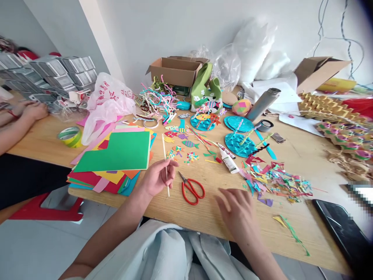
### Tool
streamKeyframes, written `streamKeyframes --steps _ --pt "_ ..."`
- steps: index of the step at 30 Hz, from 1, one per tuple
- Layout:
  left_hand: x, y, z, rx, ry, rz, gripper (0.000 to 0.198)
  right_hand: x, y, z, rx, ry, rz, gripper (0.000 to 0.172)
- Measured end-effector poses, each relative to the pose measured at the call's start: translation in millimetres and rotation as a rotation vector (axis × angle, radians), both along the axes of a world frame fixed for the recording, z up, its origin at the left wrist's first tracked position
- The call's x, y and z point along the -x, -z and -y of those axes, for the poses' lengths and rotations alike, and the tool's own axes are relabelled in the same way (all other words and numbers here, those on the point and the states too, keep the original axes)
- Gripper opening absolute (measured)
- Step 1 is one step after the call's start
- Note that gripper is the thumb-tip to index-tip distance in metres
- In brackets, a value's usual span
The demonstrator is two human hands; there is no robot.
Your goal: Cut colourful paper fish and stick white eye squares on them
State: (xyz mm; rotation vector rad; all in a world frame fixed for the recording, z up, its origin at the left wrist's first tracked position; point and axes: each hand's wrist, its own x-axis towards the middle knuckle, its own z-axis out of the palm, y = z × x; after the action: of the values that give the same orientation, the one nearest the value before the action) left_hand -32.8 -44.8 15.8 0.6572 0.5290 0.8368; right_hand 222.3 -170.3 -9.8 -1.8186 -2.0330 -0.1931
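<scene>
Left hand: fingers grasped a thin white stick
Right hand: fingers hung released
Red-handled scissors: lay between them

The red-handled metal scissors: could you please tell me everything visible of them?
The red-handled metal scissors lie flat on the light wooden table, short blades pointing away from the person and leftward. Two plastic-looking loops face the near edge. They rest between the bare left hand and bare right hand, touching neither.

Wooden table — red-handled scissors, white glue bottle, paper scraps, phone.
</scene>
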Motion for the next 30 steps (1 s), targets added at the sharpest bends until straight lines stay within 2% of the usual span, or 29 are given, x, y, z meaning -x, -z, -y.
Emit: streamKeyframes --steps 2,4,7,12,15,18,20,22,24,27,30 --pt "-8.9 2.1 -4.1 0.042 0.029 -0.059 0.027 28.7 -6.8 -12.4 0.137 -0.083 -0.031 0.02" --pt "-15.2 3.3 -7.4 0.048 0.055 -0.092 0.028 51.7 -10.4 -23.7 0.213 -0.083 -0.007 0.019" --pt "-17.4 3.7 -12.1 0.029 0.06 -0.115 0.029 62.1 -7.4 -32.8 0.239 -0.076 0.029 0.018" --pt "-18.5 4.9 -11.8 -0.028 0.02 -0.209 0.038 46.9 2.5 -30.2 0.184 -0.039 -0.121 0.018" --pt "-27.1 4.2 -3.0 -0.105 0.0 -0.426 0.044 52.0 -3.7 -30.5 0.086 -0.037 -0.267 0.017" --pt "-34.9 3.0 5.3 -0.276 -0.018 -0.618 0.044 68.9 -16.0 -35.4 0.031 -0.058 -0.319 0.018" --pt "-33.9 3.0 6.0 -0.354 -0.097 -0.676 0.042 78.8 -21.8 -37.7 0.013 -0.081 -0.334 0.018" --pt "-25.8 2.7 1.7 -0.336 -0.222 -0.688 0.04 84.7 -22.9 -36.3 -0.005 -0.09 -0.331 0.017" --pt "-12.0 0.0 -5.8 -0.237 -0.342 -0.638 0.037 88.8 -18.7 -30.9 -0.001 -0.123 -0.266 0.032" --pt "10.9 -9.9 -17.2 -0.089 -0.508 -0.512 0.032 96.1 -5.9 -19.8 0.063 -0.306 -0.051 0.061" --pt "25.7 -21.4 -22.8 -0.035 -0.554 -0.461 0.033 96.3 9.9 -12.4 0.107 -0.434 0.109 0.073"
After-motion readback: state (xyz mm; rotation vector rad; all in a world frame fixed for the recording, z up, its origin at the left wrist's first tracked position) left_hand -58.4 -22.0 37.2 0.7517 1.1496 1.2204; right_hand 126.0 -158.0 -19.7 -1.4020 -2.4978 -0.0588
